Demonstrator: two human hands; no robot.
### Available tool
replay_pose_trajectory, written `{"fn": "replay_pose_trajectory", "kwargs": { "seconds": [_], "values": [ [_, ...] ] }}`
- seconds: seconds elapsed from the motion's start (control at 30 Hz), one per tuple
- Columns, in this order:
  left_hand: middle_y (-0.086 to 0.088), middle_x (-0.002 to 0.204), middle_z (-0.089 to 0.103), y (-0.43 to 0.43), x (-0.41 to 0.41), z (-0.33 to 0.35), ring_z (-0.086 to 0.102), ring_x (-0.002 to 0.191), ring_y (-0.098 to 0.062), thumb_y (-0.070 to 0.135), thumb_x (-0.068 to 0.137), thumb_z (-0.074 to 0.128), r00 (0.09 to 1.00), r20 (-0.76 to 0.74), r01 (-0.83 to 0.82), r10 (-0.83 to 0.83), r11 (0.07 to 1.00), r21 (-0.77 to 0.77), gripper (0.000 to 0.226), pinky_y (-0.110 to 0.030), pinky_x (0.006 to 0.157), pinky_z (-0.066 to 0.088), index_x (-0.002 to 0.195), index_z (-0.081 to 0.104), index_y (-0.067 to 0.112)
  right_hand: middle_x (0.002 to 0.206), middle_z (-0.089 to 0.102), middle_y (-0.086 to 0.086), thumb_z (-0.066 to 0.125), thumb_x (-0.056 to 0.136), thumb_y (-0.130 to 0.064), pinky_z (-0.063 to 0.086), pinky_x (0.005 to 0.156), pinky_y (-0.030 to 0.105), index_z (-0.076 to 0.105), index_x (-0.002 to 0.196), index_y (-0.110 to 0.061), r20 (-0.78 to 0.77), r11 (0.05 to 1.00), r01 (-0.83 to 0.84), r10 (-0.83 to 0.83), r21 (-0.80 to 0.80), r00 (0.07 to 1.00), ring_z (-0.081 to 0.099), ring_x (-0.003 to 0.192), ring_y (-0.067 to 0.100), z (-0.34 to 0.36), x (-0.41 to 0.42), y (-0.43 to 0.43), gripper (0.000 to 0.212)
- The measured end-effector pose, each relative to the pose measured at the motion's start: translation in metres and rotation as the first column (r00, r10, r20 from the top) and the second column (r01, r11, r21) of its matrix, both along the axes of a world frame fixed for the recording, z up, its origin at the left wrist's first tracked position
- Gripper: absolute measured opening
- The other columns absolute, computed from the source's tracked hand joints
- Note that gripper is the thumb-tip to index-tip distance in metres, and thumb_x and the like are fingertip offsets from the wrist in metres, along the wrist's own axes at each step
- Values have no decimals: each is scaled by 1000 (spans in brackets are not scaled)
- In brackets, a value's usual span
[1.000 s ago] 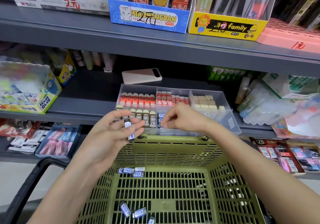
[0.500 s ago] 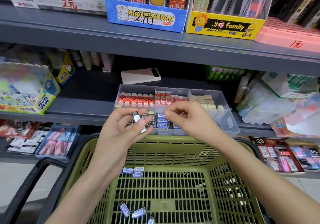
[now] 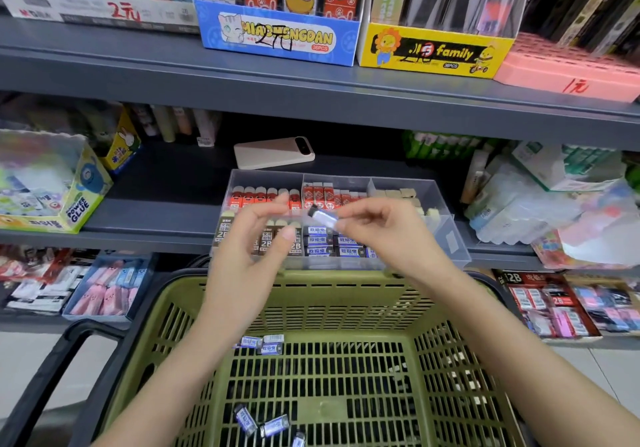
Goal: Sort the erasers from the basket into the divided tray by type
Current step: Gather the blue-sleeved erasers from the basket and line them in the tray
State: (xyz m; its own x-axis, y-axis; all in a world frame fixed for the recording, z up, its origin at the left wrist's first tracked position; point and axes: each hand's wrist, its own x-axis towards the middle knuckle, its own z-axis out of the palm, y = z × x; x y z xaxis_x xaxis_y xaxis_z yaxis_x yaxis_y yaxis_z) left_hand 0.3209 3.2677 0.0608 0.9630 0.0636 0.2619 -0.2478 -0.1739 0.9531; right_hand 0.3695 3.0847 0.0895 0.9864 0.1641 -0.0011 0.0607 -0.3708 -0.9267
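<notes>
The divided tray [image 3: 448,238] lies open from above, with clear room beneath the upper shelf [image 3: 138,76]. The basket [image 3: 346,277] rim stands just in front, a phone [image 3: 273,153] behind, plastic packets [image 3: 519,211] near its right side.

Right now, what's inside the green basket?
Loose blue-sleeved erasers: one cluster by the far wall, another at the near edge. Left forearm and right forearm hide parts of the basket walls.
</notes>
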Motion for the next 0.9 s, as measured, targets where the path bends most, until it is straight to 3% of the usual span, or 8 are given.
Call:
{"fn": "replay_pose_trajectory", "kwargs": {
  "seconds": [0.13, 0.23, 0.37, 0.47, 0.57, 0.7, 0.8, 0.9],
  "values": [
    [5, 148, 39, 22, 4, -14, 29, 141, -15, 42, 97, 39, 983, 142, -181, 118, 773, 608, 39, -46, 117, 19, 127, 57, 25, 69, 60, -8, 72, 79, -11, 40, 59, 13, 73, 91, -10, 56, 884, -50, 86, -465, 995, 52, 62, 5, -11, 28, -10, 11],
    [-7, 153, 30, 30, 6, -28, 13, 144, -23, 47, 96, 29, 991, 111, -130, 70, 611, 781, 53, -53, 118, 6, 136, 52, 20, 70, 61, -11, 75, 76, -9, 38, 58, 8, 75, 91, -9, 23, 855, -121, 153, -504, 988, 52, 58, -4, -21, 34, -1, 14],
    [-10, 153, 30, 34, 8, -39, 11, 146, -30, 49, 95, 23, 997, 83, -69, -1, 552, 831, 58, -52, 117, 5, 137, 50, 20, 66, 62, -11, 74, 74, -3, 42, 64, 14, 75, 89, -7, -68, 870, -170, 156, -463, 985, 52, 57, -4, -28, 35, 11, 15],
    [-11, 151, 35, 33, 9, -38, 16, 145, -33, 47, 96, 25, 996, 92, -69, -17, 524, 849, 55, -53, 116, 7, 134, 54, 19, 85, 72, -3, 69, 79, -10, 40, 83, 18, 76, 86, -11, -36, 835, -186, 196, -518, 980, 58, 75, 4, -24, 28, 12, 10],
    [-14, 148, 40, 33, 6, -34, 23, 143, -34, 42, 96, 30, 989, 147, -123, -2, 531, 838, 50, -53, 116, 11, 129, 58, 16, 92, 69, -1, 66, 84, -17, 33, 91, 24, 74, 90, -14, 230, 795, -20, 200, -606, 952, 55, 90, 15, -22, 13, 10, 10],
    [-14, 121, 63, 36, -5, -31, 55, 118, -32, 21, 94, 46, 924, 382, -285, -8, 652, 703, 30, -41, 107, 35, 103, 70, 5, 78, 61, -5, 60, 86, -19, 41, 73, 22, 70, 81, -10, 564, 941, 38, 170, -337, 808, 51, 75, 8, -42, -39, 8, 14],
    [-8, 98, 68, 34, -18, -35, 59, 95, -23, 16, 92, 49, 900, 434, -294, -29, 695, 656, 25, -28, 89, 40, 94, 71, 4, 88, 60, -5, 60, 88, -32, 45, 77, 24, 68, 96, -15, 336, 849, -228, 416, -478, 845, 51, 82, 7, -97, -90, 6, 21],
    [-8, 92, 69, 27, -27, -46, 61, 88, -24, 16, 91, 51, 911, 394, -211, -125, 679, 703, 25, -28, 82, 41, 91, 71, 3, 122, 47, -1, 65, 82, -42, 46, 85, 25, 47, 132, -24, -230, 522, -584, 592, -622, 773, 46, 98, 8, -159, -130, -1, 56]
  ]
}}
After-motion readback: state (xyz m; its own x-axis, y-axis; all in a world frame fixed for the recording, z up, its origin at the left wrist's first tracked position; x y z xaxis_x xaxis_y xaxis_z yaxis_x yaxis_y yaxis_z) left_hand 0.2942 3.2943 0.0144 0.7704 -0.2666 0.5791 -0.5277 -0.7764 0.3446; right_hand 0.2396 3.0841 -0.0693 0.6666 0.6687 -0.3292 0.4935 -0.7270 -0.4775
